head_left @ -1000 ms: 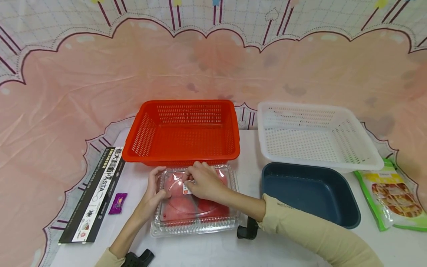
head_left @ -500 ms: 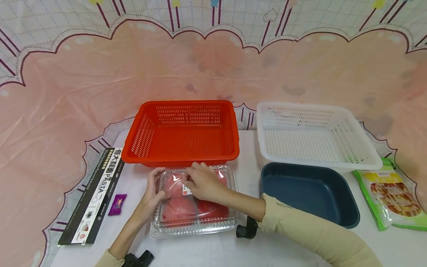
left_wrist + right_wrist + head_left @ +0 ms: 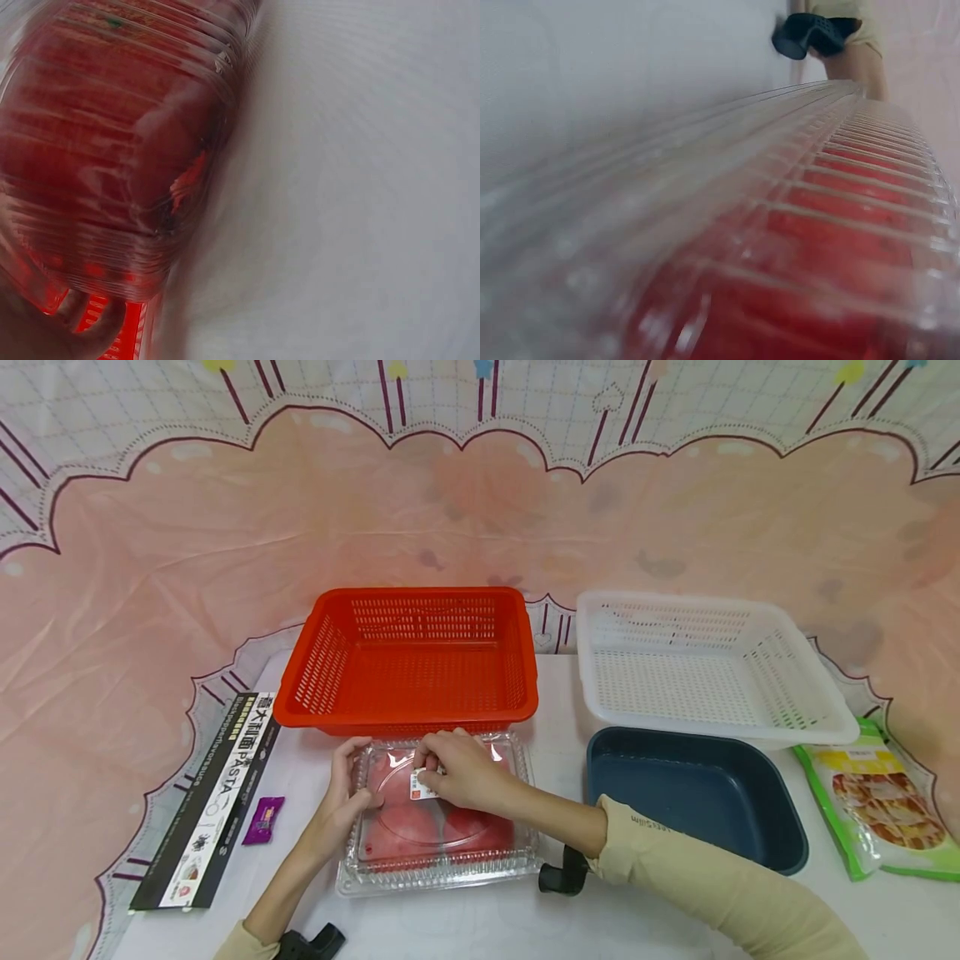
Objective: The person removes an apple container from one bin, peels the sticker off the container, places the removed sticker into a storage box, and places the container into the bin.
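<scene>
A clear plastic clamshell box (image 3: 438,881) with several round red fruits (image 3: 405,827) inside sits on the table. My left hand (image 3: 341,806) grips its left side, thumb on the lid and fingers around the far left corner. In the left wrist view, fingertips (image 3: 112,322) curl at the end of the box. My right hand (image 3: 465,772) is over the lid, thumb and forefinger pinching the edge of a small white label (image 3: 422,786) stuck there. Most of the label now shows beside the fingertips. The right wrist view has only the ribbed box wall (image 3: 840,225), blurred.
Behind the box stands a red basket (image 3: 420,685), with a white basket (image 3: 682,685) to its right. A dark blue basin (image 3: 697,802) is right of my hands, beside a green food bag (image 3: 881,802). Left lie a black pasta box (image 3: 210,802) and a purple-wrapped sweet (image 3: 263,820).
My right hand has shifted slightly right and its fingers have changed position, uncovering more of the white label. My left hand and the box have stayed in place.
</scene>
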Available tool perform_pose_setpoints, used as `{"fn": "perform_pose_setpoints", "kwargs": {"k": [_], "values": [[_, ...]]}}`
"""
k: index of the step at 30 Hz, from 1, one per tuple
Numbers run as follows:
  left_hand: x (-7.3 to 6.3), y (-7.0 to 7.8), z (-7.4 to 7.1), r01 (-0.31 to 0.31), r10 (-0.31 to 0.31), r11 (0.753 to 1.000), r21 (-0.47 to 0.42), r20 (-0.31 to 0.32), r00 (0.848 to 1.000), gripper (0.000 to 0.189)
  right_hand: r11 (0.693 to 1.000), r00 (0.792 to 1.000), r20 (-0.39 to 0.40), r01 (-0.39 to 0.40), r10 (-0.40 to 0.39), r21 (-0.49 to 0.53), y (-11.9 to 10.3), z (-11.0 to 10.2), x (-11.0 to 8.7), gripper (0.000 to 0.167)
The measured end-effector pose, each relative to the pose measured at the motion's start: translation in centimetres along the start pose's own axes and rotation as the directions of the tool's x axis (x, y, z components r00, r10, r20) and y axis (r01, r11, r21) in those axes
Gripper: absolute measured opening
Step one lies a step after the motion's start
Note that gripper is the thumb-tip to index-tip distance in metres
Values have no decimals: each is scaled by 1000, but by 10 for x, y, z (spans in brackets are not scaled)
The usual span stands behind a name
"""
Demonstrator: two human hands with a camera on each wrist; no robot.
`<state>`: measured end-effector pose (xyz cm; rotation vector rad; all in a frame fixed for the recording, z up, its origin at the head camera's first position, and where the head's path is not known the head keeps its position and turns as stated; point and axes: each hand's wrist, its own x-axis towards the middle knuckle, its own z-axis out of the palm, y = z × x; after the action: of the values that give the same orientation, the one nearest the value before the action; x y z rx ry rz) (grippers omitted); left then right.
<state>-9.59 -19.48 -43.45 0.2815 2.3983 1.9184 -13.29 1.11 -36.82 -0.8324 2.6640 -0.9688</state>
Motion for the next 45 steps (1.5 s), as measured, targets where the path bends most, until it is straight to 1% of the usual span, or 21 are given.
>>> {"fn": "perform_pose_setpoints", "kwargs": {"k": [11,19,26,29,34,37,40,45], "values": [[-1,0,1,8,-8,1000,5,1,1000,70,999,1000,14,-20,20,-31,-3,-2,3,1],[-1,1,-1,13,-13,1000,-2,6,1000,69,997,999,33,-12,14,-73,-7,-5,6,10],[-1,2,0,21,-21,1000,-3,4,1000,69,997,999,20,-46,48,-69,-8,-2,7,7],[-1,2,0,16,-16,1000,-2,2,1000,69,994,999,16,-42,43,-106,-8,-2,6,8],[0,1,1,17,-17,1000,-1,4,1000,69,976,999,27,-14,20,-217,-9,1,6,11],[0,1,1,22,-22,1000,0,6,1000,70,969,999,37,-2,12,-248,-9,2,7,10],[0,1,1,25,-25,1000,2,5,1000,69,972,999,45,5,6,-234,-8,1,7,8],[-1,2,0,23,-23,1000,-2,3,1000,69,986,999,44,20,-13,-168,-4,-1,7,5]]}}
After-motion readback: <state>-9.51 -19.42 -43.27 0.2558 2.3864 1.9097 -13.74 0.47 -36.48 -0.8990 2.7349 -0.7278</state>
